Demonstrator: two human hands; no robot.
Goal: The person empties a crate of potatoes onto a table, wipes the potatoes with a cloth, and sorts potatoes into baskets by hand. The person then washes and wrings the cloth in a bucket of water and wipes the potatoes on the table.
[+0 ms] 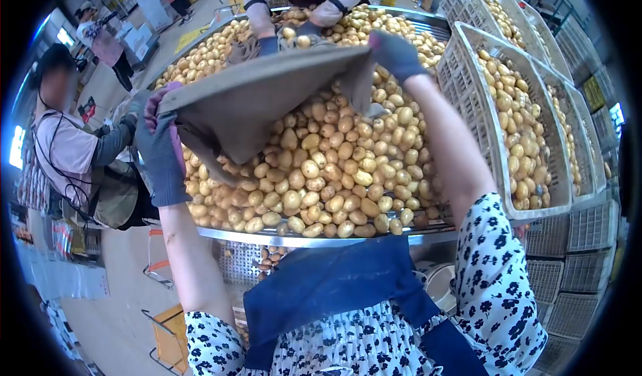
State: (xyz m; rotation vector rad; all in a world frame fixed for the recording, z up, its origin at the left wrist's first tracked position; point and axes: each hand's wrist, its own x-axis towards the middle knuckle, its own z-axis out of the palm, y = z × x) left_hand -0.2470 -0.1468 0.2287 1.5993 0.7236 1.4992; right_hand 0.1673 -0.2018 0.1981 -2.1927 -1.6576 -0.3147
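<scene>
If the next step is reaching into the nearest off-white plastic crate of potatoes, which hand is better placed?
Probably the right hand: it is nearer that off-white plastic crate. The left hand is farther, and both hands hold the grey-brown cloth.

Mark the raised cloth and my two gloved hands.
Raised cloth (pixel 267 95): head view, middle of the spread fabric.
Left hand (pixel 159 138): head view, middle of the glove.
Right hand (pixel 398 56): head view, middle of the glove.

Metal-edged table (pixel 267 240); yellowish-brown potatoes (pixel 324 175) heaped over most of its surface.
</scene>
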